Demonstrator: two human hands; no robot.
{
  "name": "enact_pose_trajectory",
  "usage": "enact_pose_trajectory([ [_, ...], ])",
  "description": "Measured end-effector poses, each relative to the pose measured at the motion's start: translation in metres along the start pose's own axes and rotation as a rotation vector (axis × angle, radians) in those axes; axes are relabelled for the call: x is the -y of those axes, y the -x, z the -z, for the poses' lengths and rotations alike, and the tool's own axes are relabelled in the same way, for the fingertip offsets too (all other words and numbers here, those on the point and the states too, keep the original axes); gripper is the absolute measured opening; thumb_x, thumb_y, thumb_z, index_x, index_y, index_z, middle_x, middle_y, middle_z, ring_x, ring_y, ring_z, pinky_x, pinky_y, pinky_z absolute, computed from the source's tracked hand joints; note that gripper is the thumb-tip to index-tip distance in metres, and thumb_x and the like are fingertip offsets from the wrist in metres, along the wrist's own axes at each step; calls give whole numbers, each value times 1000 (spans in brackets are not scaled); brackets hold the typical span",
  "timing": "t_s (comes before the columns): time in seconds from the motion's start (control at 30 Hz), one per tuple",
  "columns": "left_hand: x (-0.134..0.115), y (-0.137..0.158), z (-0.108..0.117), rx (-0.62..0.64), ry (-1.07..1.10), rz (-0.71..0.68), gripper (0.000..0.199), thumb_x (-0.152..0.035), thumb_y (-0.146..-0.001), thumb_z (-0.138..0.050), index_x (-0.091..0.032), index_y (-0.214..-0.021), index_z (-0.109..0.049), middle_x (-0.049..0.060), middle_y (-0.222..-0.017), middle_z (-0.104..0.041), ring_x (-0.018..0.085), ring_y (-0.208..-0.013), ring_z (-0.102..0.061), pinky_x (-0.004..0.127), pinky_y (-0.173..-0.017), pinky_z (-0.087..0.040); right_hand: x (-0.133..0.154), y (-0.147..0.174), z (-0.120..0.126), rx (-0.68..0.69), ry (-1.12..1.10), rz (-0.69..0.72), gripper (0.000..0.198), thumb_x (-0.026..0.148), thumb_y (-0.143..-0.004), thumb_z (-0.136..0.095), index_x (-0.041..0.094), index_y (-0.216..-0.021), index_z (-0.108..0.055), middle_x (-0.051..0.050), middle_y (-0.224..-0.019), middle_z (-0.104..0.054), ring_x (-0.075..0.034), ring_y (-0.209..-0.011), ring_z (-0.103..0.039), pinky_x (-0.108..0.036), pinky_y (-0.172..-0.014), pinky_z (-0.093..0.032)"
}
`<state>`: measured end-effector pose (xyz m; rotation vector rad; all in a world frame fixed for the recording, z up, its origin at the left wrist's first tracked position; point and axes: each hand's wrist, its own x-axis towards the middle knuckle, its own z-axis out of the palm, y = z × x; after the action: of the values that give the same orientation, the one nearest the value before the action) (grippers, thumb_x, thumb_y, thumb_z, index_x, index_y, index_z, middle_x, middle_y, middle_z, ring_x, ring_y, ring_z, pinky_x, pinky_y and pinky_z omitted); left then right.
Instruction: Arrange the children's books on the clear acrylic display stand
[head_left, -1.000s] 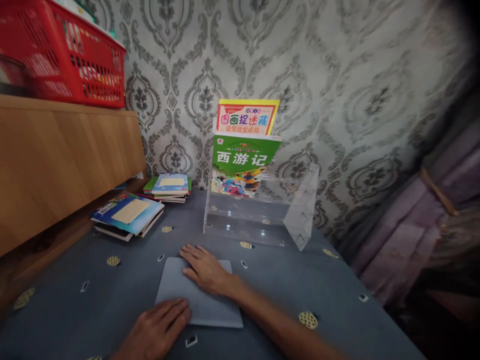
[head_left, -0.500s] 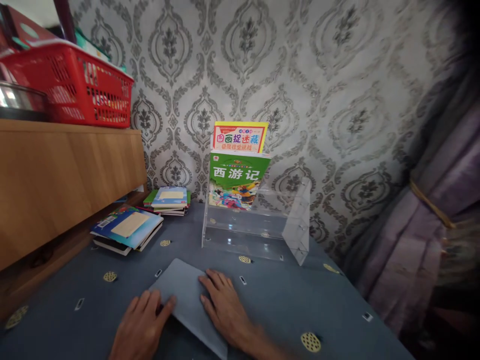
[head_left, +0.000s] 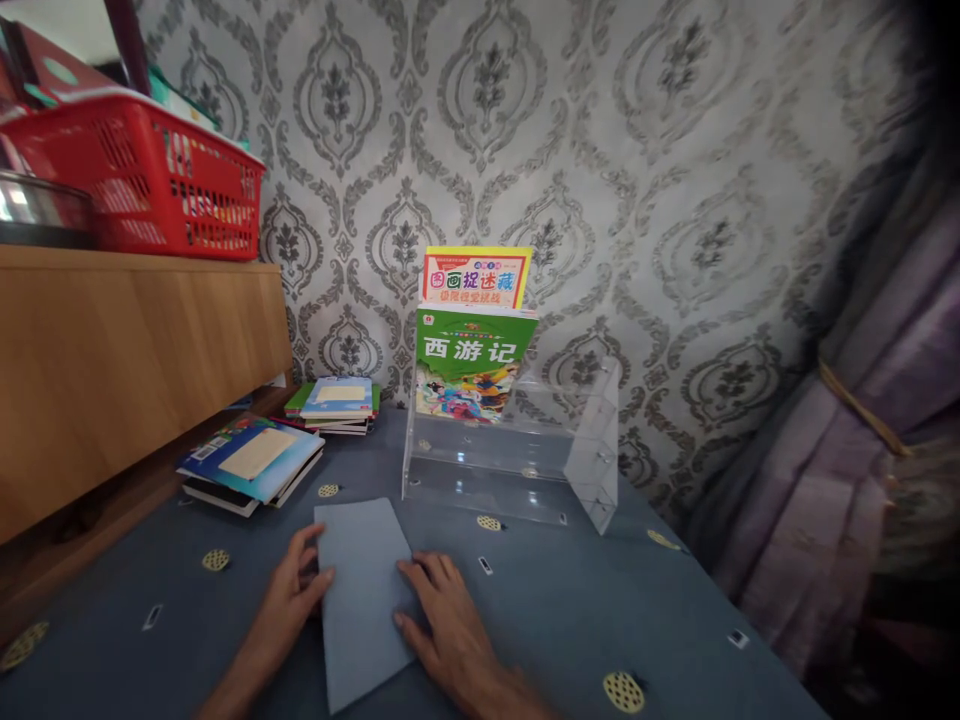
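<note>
A thin, plain grey-blue book [head_left: 364, 600] is between my hands, its long sides running away from me over the blue cloth. My left hand [head_left: 296, 580] grips its left edge with the thumb and fingers. At the right edge, my right hand [head_left: 442, 610] holds it, with the thumb and fingertips against the side. Beyond the hands stands a clear acrylic book rack [head_left: 495, 465]. In its left part are a green picture book [head_left: 469, 370] and, higher behind that, a yellow-edged book [head_left: 476, 280] with a red and white cover.
Two stacks of books lie at the left, a nearer blue-topped one [head_left: 255, 460] and a farther one [head_left: 337, 400]. Beside them is a wooden cabinet [head_left: 142, 350] carrying a red basket [head_left: 187, 190]. A tied purple curtain [head_left: 817, 470] hangs at the right, and a patterned wall rises behind.
The grey-blue book has turned from a slant to nearly straight ahead. My left hand has moved forward along its left side, while my right hand has shifted slightly at the right edge.
</note>
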<state>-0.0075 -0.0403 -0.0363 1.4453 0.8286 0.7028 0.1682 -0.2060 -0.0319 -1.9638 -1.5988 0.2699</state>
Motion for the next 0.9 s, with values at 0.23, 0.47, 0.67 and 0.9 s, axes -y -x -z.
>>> enact_pose_trajectory([
  [0.23,-24,2,-3,90,186,60,90,-58,-60,-84,-25,-136,-47,11,-119,-69,29,-91,-71,32,-62,-57,-36,-16,-11,-180,-421,-156,58,41,-86,-59,21,-141,-54,-9,-111,-68,-28,-101,-63,-44,-93,-50],
  [0.47,-55,-16,-16,241,93,-52,66,-64,-67,-78,-20,-113,-64,6,-94,-72,20,-77,-66,25,-62,-49,-28,-34,30,-138,-933,-134,48,68,-78,-67,21,-85,-62,5,-62,-49,-10,-51,-37,-22,-47,-29],
  [0.67,-74,-26,-20,498,-75,-227,47,-63,-80,-67,-17,-92,-66,2,-76,-66,17,-70,-60,26,-66,-47,-22,-21,51,-137,-920,-15,42,62,-84,-66,20,-84,-59,3,-68,-54,-11,-56,-47,-22,-49,-39],
  [0.9,-125,-58,-26,527,-355,-434,36,-54,-86,-60,-18,-78,-61,0,-70,-60,14,-64,-57,24,-57,-46,-31,-21,65,-137,-889,15,41,60,-84,-66,20,-78,-58,3,-66,-51,-11,-55,-48,-24,-50,-43],
])
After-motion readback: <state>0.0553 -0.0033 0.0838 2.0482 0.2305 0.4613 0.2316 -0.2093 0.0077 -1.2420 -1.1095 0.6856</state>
